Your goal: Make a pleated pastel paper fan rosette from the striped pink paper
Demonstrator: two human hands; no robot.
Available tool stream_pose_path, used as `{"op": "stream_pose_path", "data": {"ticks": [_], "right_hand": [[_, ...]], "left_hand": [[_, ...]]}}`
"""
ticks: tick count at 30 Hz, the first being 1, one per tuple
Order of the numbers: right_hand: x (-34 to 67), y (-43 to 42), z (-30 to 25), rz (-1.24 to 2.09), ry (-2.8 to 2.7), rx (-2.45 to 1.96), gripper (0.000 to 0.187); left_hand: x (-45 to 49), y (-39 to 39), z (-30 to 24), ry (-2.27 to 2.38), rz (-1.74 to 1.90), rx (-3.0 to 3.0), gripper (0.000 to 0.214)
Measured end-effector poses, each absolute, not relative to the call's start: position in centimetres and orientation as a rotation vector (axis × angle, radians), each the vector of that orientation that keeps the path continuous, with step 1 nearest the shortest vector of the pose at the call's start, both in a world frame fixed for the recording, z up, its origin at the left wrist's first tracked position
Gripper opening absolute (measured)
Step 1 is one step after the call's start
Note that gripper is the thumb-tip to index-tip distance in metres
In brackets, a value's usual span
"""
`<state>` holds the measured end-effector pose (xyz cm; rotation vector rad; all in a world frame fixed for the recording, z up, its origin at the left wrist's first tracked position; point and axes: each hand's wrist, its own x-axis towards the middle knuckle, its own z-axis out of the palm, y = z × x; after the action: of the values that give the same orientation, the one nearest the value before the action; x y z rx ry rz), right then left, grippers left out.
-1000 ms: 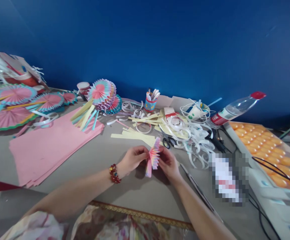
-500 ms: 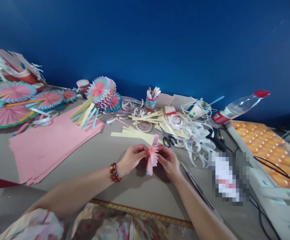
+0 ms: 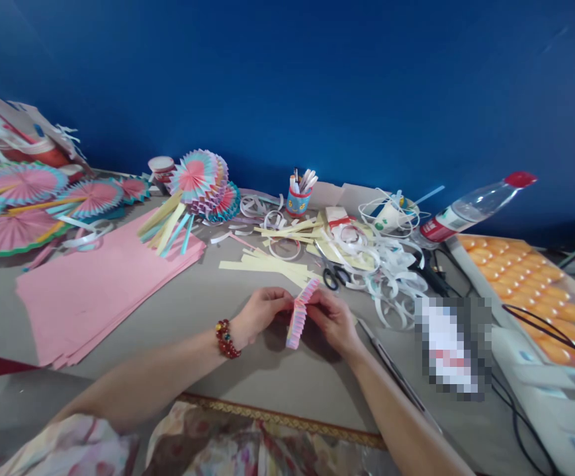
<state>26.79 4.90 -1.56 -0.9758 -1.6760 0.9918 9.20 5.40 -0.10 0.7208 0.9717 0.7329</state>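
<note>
Between my two hands, above the grey table (image 3: 287,390), is a small pleated paper fan (image 3: 297,322) in pink, lilac and pale yellow. It stands edge-on, tilted with its upper end to the right. My left hand (image 3: 262,317), a red bead bracelet at its wrist, pinches the fan's middle from the left. My right hand (image 3: 333,320) grips it from the right, fingers closed and partly hidden behind the pleats. Just beyond the hands lie pale yellow paper strips (image 3: 267,266) and black-handled scissors (image 3: 335,277).
Pink paper sheets (image 3: 103,284) lie on the left, with finished paper fans (image 3: 93,197) behind them. Curled white strips (image 3: 396,284), a pen cup (image 3: 298,200) and a tilted plastic bottle (image 3: 470,211) stand towards the back. A long slim metal tool (image 3: 396,373) lies beside my right forearm.
The fan has turned between my fingers: its half-spread pleats now form a narrower, straighter band that leans more to the right. Both hands keep nearly the same place.
</note>
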Motion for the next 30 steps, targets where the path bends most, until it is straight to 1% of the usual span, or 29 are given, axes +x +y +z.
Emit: {"op": "stream_pose_path", "data": {"ticks": [4, 9, 30], "right_hand": [[26.81, 4.82, -1.18, 0.949, -1.745, -0.967, 0.014], [26.82, 4.75, -1.14, 1.002, -1.744, -0.951, 0.016], [26.19, 4.64, -1.96, 1.260, -1.388, -0.951, 0.018]], "left_hand": [[9.06, 5.47, 0.10, 0.963, 0.713, 0.709, 0.026], [8.88, 5.56, -0.02, 0.953, 0.688, 0.697, 0.027], [8.48, 6.33, -0.42, 0.906, 0.638, 0.722, 0.033]]}}
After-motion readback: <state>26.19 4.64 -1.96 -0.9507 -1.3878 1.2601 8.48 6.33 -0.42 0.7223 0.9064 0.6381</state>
